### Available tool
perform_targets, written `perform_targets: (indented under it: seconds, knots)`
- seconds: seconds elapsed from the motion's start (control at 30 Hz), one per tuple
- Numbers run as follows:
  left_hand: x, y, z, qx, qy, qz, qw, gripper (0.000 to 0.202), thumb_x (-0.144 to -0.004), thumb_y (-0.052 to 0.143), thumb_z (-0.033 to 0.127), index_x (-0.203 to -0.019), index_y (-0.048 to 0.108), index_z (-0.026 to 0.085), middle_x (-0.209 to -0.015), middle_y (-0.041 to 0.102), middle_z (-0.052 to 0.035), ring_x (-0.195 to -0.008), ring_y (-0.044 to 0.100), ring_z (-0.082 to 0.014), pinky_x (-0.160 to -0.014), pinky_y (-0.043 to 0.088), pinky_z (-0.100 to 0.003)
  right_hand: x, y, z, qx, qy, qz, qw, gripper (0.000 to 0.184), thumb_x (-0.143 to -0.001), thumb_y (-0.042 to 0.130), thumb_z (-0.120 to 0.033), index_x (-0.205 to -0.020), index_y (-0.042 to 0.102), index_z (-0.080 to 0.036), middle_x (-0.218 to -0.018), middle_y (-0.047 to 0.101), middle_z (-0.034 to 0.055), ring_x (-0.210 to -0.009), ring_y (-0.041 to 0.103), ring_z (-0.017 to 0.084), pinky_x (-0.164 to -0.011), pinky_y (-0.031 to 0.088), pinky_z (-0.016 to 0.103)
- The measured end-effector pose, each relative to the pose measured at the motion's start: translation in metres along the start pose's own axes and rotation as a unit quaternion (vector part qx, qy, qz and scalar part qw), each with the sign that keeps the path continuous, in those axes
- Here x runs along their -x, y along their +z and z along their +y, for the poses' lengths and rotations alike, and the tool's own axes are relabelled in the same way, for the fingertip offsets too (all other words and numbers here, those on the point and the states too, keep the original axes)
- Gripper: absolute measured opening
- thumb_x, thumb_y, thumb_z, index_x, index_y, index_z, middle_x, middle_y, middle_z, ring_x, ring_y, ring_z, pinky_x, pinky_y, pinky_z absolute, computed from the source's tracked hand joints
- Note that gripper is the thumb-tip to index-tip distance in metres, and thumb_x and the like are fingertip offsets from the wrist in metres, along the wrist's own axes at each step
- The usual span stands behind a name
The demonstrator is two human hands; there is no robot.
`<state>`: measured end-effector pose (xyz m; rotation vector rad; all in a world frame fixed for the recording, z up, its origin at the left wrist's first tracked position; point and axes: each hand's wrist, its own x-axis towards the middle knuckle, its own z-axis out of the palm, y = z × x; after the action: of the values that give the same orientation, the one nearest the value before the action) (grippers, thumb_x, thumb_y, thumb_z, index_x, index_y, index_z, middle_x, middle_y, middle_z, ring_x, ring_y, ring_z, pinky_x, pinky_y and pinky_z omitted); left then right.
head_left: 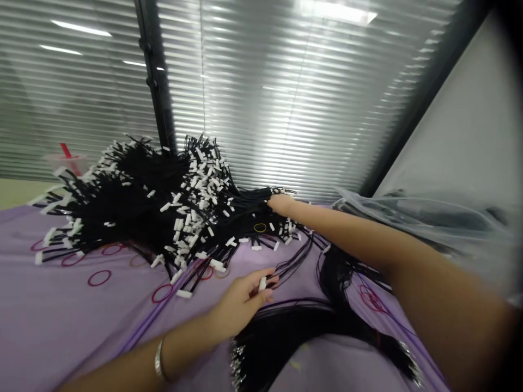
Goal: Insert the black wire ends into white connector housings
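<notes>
In the head view my left hand (251, 296) holds a thin bunch of black cables (292, 262) near its end. A white connector (262, 283) shows between the thumb and fingers. Farther off, my right hand (281, 204) is at the right end of a large heap of black cables with white connectors (151, 201). Its fingers look curled together, and what they grip is hidden among the cables. Close below my left hand lies a thick bundle of black cables (294, 326) with bare silvery tips, tied by a red band (378, 340) at its right end.
Several red rubber bands (99, 278) and a yellow one (260, 227) lie about the purple cloth (49, 310). A clear plastic bag (429, 218) is at the right. Behind the heap stand a cup with a red straw (67, 158) and window blinds (261, 98).
</notes>
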<state>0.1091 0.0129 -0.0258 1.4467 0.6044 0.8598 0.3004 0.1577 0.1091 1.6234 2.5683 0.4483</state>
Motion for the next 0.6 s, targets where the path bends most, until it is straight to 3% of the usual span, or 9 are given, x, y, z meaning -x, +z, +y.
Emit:
perform_targets:
  seconds: [0.1, 0.17, 0.23, 0.33, 0.4, 0.47, 0.6]
  knots:
    - [-0.004, -0.004, 0.01, 0.077, -0.008, 0.009, 0.997, 0.051, -0.083, 0.068, 0.044, -0.125, 0.059, 0.016, -0.125, 0.062, -0.0171, -0.118, 0.057, -0.0336, -0.092, 0.054, -0.046, 0.009, 0.006, -0.003, -0.02, -0.005, 0.012, 1.0, 0.03, -0.092, 0.057, -0.034, -0.112, 0.059, -0.012, -0.111, 0.062, 0.0093, -0.099, 0.061, 0.019, -0.086, 0.052, 0.04]
    - [-0.005, -0.008, 0.018, 0.132, -0.002, 0.014, 0.991, 0.047, -0.083, 0.07, 0.041, -0.121, 0.062, 0.016, -0.124, 0.063, -0.0168, -0.115, 0.06, -0.0333, -0.094, 0.053, -0.046, 0.032, 0.008, -0.008, -0.045, -0.043, 0.009, 0.998, 0.035, -0.093, 0.053, -0.036, -0.12, 0.056, -0.013, -0.121, 0.059, 0.0113, -0.108, 0.058, 0.021, -0.093, 0.048, 0.042]
    - [-0.006, -0.011, 0.025, 0.185, 0.017, 0.031, 0.982, 0.038, -0.084, 0.069, 0.034, -0.117, 0.063, 0.016, -0.123, 0.065, -0.0141, -0.119, 0.057, -0.0311, -0.099, 0.05, -0.044, 0.065, 0.01, -0.016, -0.078, -0.111, -0.021, 0.991, 0.041, -0.096, 0.047, -0.039, -0.131, 0.051, -0.016, -0.125, 0.058, 0.0097, -0.111, 0.057, 0.018, -0.094, 0.047, 0.035]
    - [-0.007, -0.013, 0.031, 0.244, 0.033, 0.066, 0.967, 0.032, -0.084, 0.069, 0.027, -0.112, 0.064, 0.015, -0.114, 0.069, -0.0118, -0.112, 0.062, -0.0285, -0.104, 0.045, -0.043, 0.114, 0.006, -0.026, -0.105, -0.183, -0.091, 0.973, 0.055, -0.09, 0.054, -0.047, -0.137, 0.044, -0.022, -0.109, 0.066, 0.0033, -0.091, 0.063, 0.013, -0.078, 0.048, 0.022]
    - [-0.007, -0.011, 0.032, 0.259, 0.024, 0.077, 0.962, 0.029, -0.084, 0.069, 0.024, -0.11, 0.063, 0.012, -0.108, 0.07, -0.0129, -0.105, 0.065, -0.0296, -0.101, 0.047, -0.046, 0.136, 0.0, -0.025, -0.086, -0.176, -0.102, 0.975, 0.047, -0.09, 0.055, -0.04, -0.131, 0.049, -0.019, -0.099, 0.067, 0.0036, -0.08, 0.062, 0.013, -0.07, 0.046, 0.022]
    - [-0.006, -0.006, 0.033, 0.259, 0.01, 0.083, 0.962, 0.03, -0.084, 0.069, 0.022, -0.111, 0.062, 0.011, -0.108, 0.069, -0.0145, -0.104, 0.065, -0.0309, -0.098, 0.048, -0.05, 0.147, -0.006, -0.016, -0.034, -0.136, -0.072, 0.988, 0.032, -0.093, 0.046, -0.024, -0.122, 0.055, -0.016, -0.097, 0.065, 0.0079, -0.079, 0.06, 0.016, -0.067, 0.041, 0.026]
    - [-0.004, 0.005, 0.032, 0.239, -0.008, 0.12, 0.964, 0.023, -0.083, 0.07, 0.018, -0.102, 0.058, 0.014, -0.096, 0.069, -0.008, -0.108, 0.062, -0.0277, -0.097, 0.048, -0.052, 0.152, -0.012, 0.007, 0.076, -0.069, 0.006, 0.995, 0.032, -0.089, 0.034, -0.007, -0.102, 0.063, -0.012, -0.087, 0.058, 0.0127, -0.069, 0.051, 0.019, -0.061, 0.028, 0.03]
